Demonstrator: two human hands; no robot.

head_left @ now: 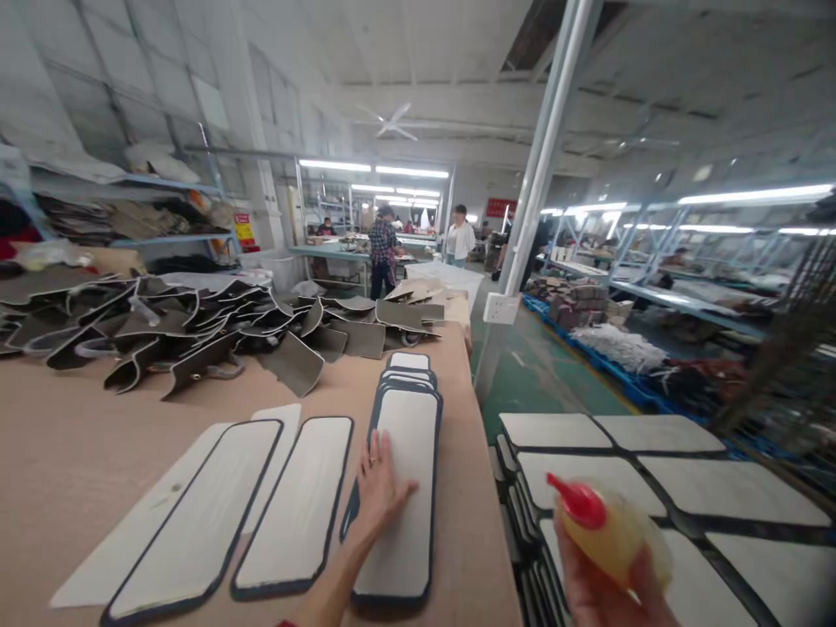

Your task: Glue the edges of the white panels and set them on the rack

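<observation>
My left hand [380, 488] lies with fingers spread on the top panel [408, 444] of a stack of long white panels with dark edging. In my right hand [588, 570] is a squeeze bottle [614, 531] of yellowish liquid with a red nozzle cap, tilted so its tip points up and left. Left of the stack, one edged panel [297, 496] lies flat by itself. A larger edged panel [202, 514] rests farther left, partly over a white sheet [84, 575].
Dark, stiff cut pieces [215, 331] are heaped along the far side of the table [39, 488]. Stacked white panels with dark edges [588, 483] stand at the right. A metal post [535, 165] with a socket box [502, 307] rises beyond the table's edge. Two people stand farther back.
</observation>
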